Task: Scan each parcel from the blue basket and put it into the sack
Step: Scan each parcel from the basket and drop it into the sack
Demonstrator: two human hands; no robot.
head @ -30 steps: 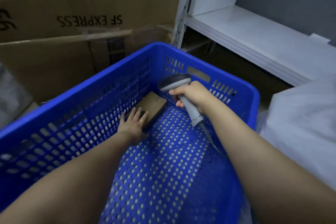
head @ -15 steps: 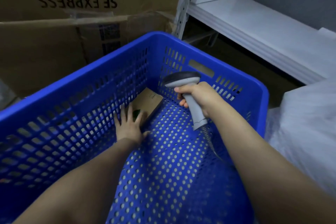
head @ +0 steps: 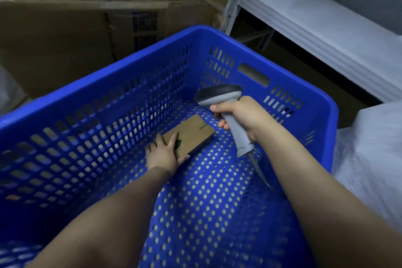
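One blue basket [head: 87, 89] fills most of the view, its floor and walls pierced with holes. Behind the basket stand two brown cardboard boxes [head: 54, 45], the upper one printed "SF EXPRESS" upside down. Beyond the basket's far right corner runs one white shelf [head: 326, 24], and just beside its right wall lies one pale sack [head: 374, 159]. Inside the basket, above its far end, the right hand [head: 243, 115] is wrapped round the handle of the single grey scanner [head: 219, 93], whose dark head tilts down toward the floor and whose coiled cable trails back along the forearm. One flat brown parcel [head: 193, 135] lies on the basket floor near the left wall. The left hand [head: 163, 154] rests on the parcel's near end, its fingers [head: 158, 139] straight and spread flat, thumb along the near edge. A small green spot shows on the parcel beside those fingers.
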